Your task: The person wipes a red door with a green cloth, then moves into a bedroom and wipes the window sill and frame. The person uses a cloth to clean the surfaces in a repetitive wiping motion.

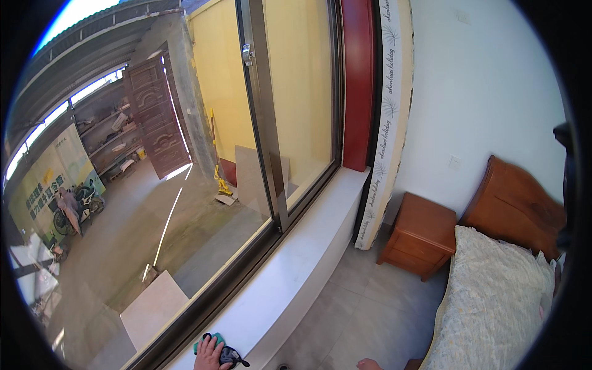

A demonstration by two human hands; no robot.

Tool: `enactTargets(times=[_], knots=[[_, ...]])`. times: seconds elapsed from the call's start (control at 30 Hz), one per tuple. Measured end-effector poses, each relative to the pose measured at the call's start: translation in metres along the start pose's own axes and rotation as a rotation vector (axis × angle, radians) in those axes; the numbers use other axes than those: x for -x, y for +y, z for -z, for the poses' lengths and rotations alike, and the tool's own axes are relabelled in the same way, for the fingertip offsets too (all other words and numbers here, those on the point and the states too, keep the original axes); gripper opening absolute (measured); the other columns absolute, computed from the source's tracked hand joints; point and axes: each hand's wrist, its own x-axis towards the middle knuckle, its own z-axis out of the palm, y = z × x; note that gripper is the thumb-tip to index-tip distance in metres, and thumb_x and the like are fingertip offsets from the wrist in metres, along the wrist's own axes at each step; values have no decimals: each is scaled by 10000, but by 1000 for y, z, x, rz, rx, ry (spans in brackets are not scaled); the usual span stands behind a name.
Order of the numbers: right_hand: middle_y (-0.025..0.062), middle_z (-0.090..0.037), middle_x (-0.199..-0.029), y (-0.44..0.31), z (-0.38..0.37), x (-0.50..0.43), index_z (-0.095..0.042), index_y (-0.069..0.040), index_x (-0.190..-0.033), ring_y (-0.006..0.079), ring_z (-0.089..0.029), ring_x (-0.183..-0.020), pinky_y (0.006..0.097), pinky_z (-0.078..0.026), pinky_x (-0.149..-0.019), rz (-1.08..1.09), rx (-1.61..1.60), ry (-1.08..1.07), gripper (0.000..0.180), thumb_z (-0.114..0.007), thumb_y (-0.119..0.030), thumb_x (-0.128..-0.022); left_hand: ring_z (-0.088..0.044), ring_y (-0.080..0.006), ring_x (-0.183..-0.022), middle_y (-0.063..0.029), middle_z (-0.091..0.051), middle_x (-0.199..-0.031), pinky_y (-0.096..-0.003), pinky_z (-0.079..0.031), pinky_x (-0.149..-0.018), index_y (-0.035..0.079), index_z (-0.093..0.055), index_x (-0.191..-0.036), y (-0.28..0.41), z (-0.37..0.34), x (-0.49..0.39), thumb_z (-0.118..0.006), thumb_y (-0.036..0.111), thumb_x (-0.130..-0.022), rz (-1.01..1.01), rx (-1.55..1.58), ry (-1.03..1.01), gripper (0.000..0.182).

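At the bottom of the view, my left hand [210, 355] presses a green and dark grey cloth [230, 356] onto the white windowsill [286, 263]. Its fingers lie over the cloth, and a black loop sticks out to the right. Beside the hand runs the dark metal track of a sliding window [259, 253]. My right hand [369, 364] shows only in part at the lower edge, above the tiled floor [342, 305] and apart from the sill; its fingers are mostly cut off by the frame.
A patterned curtain [386, 120] hangs at the sill's far end. To the right are a wooden nightstand [423, 226] and a bed with a pale cover [490, 296]. Beyond the glass, a yellow mop [221, 180], leaning boards [155, 310] and a motorcycle [78, 206] stand in a yard.
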Motion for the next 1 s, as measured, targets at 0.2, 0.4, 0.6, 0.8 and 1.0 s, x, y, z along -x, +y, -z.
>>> enactTargets(times=[0.2, 0.4, 0.6, 0.8, 1.0], knots=[[197, -654, -994, 6, -5, -4, -685, -52, -911, 407, -580, -941, 487, -469, -833, 24, 52, 26, 250, -501, -218, -875, -188, -425, -1422, -193, -284, -1527, -580, -175, -1122, 58, -346, -1463, 2, -4, -16, -743, 371, -709, 4, 35, 5, 908], [190, -635, -864, 33, -22, 25, -665, -66, -802, 393, -570, -826, 482, -468, -739, 43, 22, 173, 204, -516, -202, -831, -216, -448, -1401, -228, -283, -1516, -530, -173, -1153, 4, -331, -1453, -1, -9, -64, -738, 352, -719, -138, 70, 51, 908], [182, -615, -809, 52, -50, 71, -642, -74, -753, 384, -555, -773, 480, -456, -675, -31, -45, 322, 142, -555, -185, -773, -257, -438, -1373, -240, -380, -1418, -590, -140, -1132, 27, -501, -1300, 18, -12, -131, -722, 456, -700, -263, 29, 120, 770], [177, -615, -799, 56, -89, 129, -639, -79, -738, 391, -557, -772, 483, -457, -669, -218, -112, 413, 114, -584, -179, -741, -229, -419, -1400, -238, -373, -1438, -561, -103, -1153, -11, -495, -1318, 54, -19, -206, -688, 489, -728, -311, 69, 114, 798], [176, -614, -792, 48, -126, 180, -637, -82, -729, 395, -559, -772, 485, -459, -667, -321, -106, 461, 103, -598, -177, -725, -198, -426, -1415, -260, -342, -1459, -544, -88, -1164, -8, -464, -1352, 92, -23, -269, -682, 453, -734, -252, 74, 94, 801]])
